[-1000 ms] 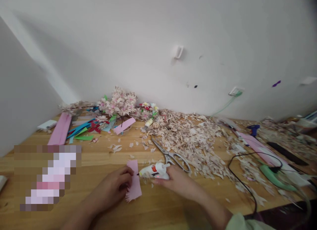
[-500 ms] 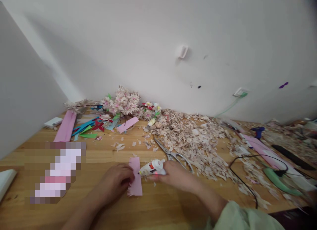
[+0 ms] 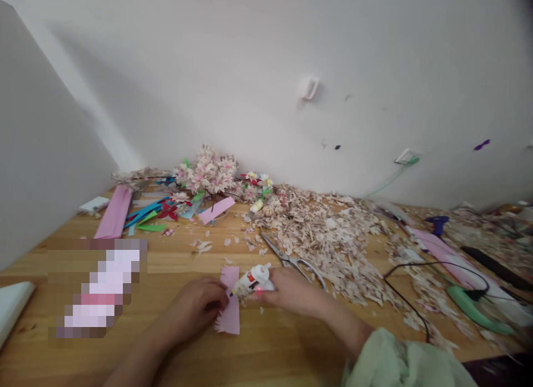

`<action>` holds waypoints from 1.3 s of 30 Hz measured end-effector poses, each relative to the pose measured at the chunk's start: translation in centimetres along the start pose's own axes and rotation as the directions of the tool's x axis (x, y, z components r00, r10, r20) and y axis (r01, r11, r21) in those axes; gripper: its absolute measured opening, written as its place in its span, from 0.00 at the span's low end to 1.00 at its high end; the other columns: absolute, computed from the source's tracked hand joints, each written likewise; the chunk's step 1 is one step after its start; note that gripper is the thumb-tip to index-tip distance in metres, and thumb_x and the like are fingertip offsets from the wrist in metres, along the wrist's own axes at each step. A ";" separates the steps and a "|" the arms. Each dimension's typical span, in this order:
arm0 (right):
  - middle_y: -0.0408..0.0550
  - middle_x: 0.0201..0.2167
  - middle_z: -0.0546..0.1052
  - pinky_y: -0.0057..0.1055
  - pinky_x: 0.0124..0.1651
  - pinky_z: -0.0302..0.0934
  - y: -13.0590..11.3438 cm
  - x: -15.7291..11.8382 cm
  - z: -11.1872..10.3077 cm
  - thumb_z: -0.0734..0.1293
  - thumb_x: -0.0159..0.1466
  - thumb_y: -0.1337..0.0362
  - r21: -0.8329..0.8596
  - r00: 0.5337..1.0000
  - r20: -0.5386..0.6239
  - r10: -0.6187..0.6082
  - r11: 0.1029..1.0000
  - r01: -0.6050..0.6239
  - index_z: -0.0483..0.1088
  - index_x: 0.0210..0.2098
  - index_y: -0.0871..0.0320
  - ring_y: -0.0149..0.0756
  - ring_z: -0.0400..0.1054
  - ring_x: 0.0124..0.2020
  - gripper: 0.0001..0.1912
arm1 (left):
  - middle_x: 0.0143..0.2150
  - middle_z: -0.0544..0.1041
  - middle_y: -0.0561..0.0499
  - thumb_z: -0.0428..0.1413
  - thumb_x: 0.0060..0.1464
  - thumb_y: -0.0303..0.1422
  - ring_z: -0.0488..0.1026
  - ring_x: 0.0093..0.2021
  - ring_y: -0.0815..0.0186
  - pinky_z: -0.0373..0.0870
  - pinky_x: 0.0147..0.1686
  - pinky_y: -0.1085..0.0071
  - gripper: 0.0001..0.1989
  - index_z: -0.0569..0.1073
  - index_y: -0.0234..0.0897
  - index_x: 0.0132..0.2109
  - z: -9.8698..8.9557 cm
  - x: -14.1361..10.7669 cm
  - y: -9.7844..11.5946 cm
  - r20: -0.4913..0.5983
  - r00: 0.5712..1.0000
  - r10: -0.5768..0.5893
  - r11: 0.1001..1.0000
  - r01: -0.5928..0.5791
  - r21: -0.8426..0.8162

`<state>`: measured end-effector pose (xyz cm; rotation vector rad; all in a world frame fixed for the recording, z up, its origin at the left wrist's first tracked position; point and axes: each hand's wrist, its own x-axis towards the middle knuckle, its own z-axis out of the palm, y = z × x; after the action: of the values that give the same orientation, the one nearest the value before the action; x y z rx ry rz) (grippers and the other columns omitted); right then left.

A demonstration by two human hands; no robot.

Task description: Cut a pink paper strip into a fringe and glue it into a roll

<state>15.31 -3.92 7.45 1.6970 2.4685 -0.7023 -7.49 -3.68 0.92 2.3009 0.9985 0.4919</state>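
Observation:
A fringed strip of pink crepe paper (image 3: 229, 316) lies upright on the wooden table, its cut edge facing left. My left hand (image 3: 204, 303) has its fingers curled together on the strip's left edge, pinching it about halfway along. In my right hand (image 3: 285, 287) is a white glue gun (image 3: 252, 279) with orange marks and a small red light. Its yellow-and-dark nozzle points left and meets the strip close to my left fingertips. Just behind my right hand lie metal scissors (image 3: 287, 257), blades pointing away to the left.
Paper blossoms (image 3: 212, 170) on stems stand against the wall. Cream petals (image 3: 325, 237) are heaped at the back and right. Pink crepe paper (image 3: 114, 212) and green strips (image 3: 152, 226) lie back left. Right are a blue glue gun (image 3: 437, 225), a black cable (image 3: 402, 270) and a green tool (image 3: 478, 312).
The glue gun has shifted slightly left, and its nozzle now reaches over the pink strip. My left hand stays on the strip; the whole view has moved a little.

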 end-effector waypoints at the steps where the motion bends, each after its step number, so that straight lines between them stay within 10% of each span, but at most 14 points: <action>1: 0.50 0.32 0.78 0.27 0.29 0.55 0.0 0.1 0.1 0.61 0.57 0.44 -0.001 1.000 0.002 -0.003 1.000 0.003 0.74 0.36 0.57 0.41 0.71 0.32 0.24 | 0.38 0.78 0.51 0.51 0.44 0.21 0.72 0.42 0.64 0.66 0.40 0.70 0.13 0.76 0.41 0.31 0.0 0.0 0.0 0.002 1.000 -0.001 1.000 0.001 -0.001; 39: 0.55 0.34 0.78 0.31 0.32 0.58 0.2 1.1 -0.4 0.60 0.58 0.43 -0.131 0.989 -0.104 0.102 0.985 -0.115 0.74 0.36 0.60 0.47 0.72 0.34 0.26 | 0.40 0.78 0.50 0.50 0.41 0.19 0.71 0.48 0.62 0.66 0.44 0.67 0.14 0.75 0.40 0.31 0.0 -0.2 0.2 0.008 0.999 -0.045 0.999 0.045 -0.001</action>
<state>15.11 -2.74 7.41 1.8375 2.4001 -0.4382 -7.48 -3.91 1.02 2.2724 1.0433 0.4648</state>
